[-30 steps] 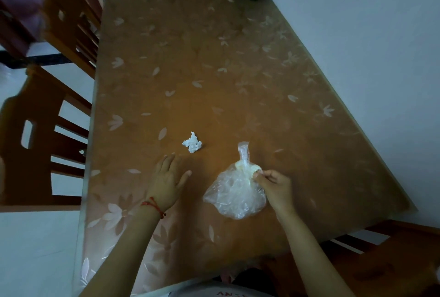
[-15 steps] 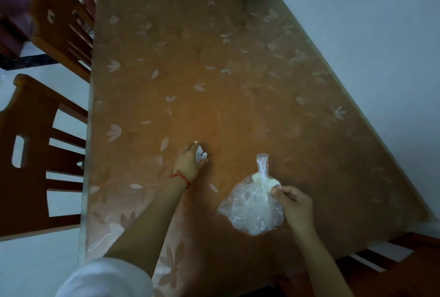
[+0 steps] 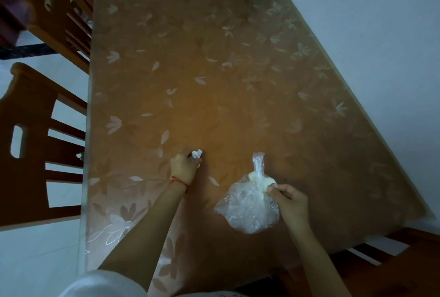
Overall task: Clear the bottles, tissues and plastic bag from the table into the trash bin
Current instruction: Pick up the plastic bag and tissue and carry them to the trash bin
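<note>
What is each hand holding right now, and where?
Left hand grips the crumpled tissue in its fingers; right hand pinches the plastic bag at its neck.

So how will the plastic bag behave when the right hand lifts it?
The plastic bag looks thin and crinkled, so it will probably sag and hang floppy. The right hand pinches near its tied neck, so it should hang below. It seems light, holding something small and pale.

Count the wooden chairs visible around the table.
3: one chair at the table's left side, another beyond it at upper left, and part of a third at lower right. Others may be out of view.
</note>
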